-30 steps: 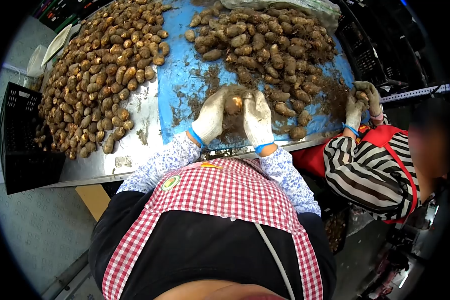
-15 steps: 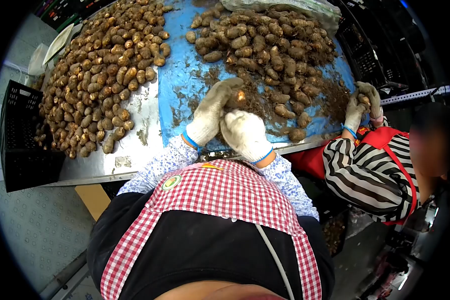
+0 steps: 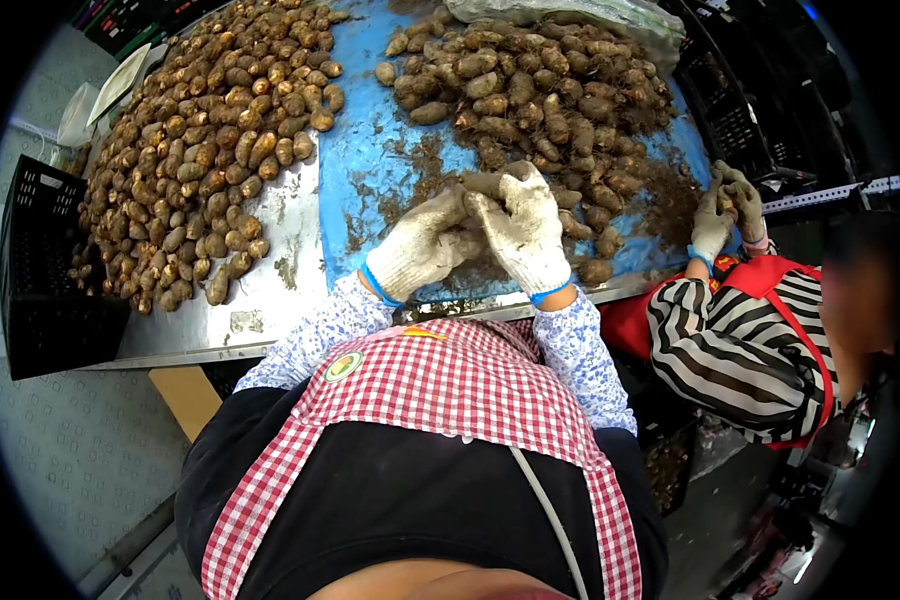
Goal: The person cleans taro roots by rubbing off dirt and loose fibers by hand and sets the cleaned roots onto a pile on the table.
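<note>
Both hands, in soiled pale gloves (image 3: pixel 410 262), were raised over the near edge of a blue sheet (image 3: pixel 355 215) — the left hand (image 3: pixel 428 245) and the right hand (image 3: pixel 521 222) meeting at the fingertips. The fingers were bent inward, neither spread nor balled into fists. A brownish patch showed where they met, but whether that was a gripped tuber or dirty glove cloth I could not tell.

The step in hand looked like close finger work, both hands together at one spot. In my judgement the next move called for a steady left hand and small motions of the right, so that anything pinched there would not slip out.

Rough tubers (image 3: pixel 556 118), many with stringy roots, lay heaped beyond the hands, on the far side and toward the right. The closest showed just right of the right hand, and one tuber (image 3: pixel 596 271) sat apart near the table's near edge. Dark soil (image 3: pixel 425 165) was scattered just beyond the left hand.

Smoother tubers (image 3: pixel 195 150) spread well to the left, on bare metal (image 3: pixel 295 215). To the right, a co-worker's gloved hands (image 3: pixel 711 222) were close together — what they held was unclear.
</note>
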Available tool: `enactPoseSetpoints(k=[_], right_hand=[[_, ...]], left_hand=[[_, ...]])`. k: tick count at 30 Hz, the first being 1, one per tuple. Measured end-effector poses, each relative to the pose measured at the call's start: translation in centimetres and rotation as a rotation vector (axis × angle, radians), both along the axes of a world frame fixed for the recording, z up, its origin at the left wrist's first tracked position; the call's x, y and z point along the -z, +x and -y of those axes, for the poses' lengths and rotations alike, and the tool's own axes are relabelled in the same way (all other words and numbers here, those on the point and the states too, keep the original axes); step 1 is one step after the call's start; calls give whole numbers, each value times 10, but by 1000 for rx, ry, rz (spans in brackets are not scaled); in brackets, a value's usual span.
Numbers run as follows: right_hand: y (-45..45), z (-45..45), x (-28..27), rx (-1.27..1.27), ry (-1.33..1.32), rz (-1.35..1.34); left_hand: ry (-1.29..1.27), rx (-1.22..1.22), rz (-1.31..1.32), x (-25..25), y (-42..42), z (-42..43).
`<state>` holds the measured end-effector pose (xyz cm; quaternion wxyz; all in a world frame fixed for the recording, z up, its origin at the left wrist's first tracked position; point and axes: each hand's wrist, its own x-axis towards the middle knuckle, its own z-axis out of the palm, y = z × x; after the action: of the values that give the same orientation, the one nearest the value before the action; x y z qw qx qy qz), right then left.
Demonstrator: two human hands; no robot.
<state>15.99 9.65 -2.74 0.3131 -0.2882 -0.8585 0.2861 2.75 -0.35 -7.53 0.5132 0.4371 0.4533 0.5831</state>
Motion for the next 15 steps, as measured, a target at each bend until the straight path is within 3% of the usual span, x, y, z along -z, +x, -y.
enactPoseSetpoints(k=[1, 5, 7, 8, 9, 10, 12, 13, 14, 15], right_hand=[[-2, 1, 6, 20, 40, 35], [5, 13, 18, 161, 531, -75], [9, 19, 33, 51, -15, -348], [12, 25, 39, -3, -293, -478], [23, 30, 44, 77, -208, -234], [25, 29, 45, -104, -397, -276], [31, 13, 99, -110, -731, -551], [23, 8, 99, -118, -898, -688], [32, 7, 93, -63, -476, -387], [31, 11, 50, 65, -43, -126]], left_hand=[[-57, 9, 46, 0, -1, -1], [-273, -73, 997, 3, 11, -12], [-300, -79, 1298, 8, 11, -19], [-249, -89, 1252, 8, 9, -19], [-136, -117, 1058, 6, 5, -19], [-15, -161, 839, 5, 2, -18], [164, -220, 404, 3, 3, -18], [248, -264, 147, 0, 4, -18], [175, -248, 194, 3, -1, -18], [140, -225, 162, 3, -4, -15]])
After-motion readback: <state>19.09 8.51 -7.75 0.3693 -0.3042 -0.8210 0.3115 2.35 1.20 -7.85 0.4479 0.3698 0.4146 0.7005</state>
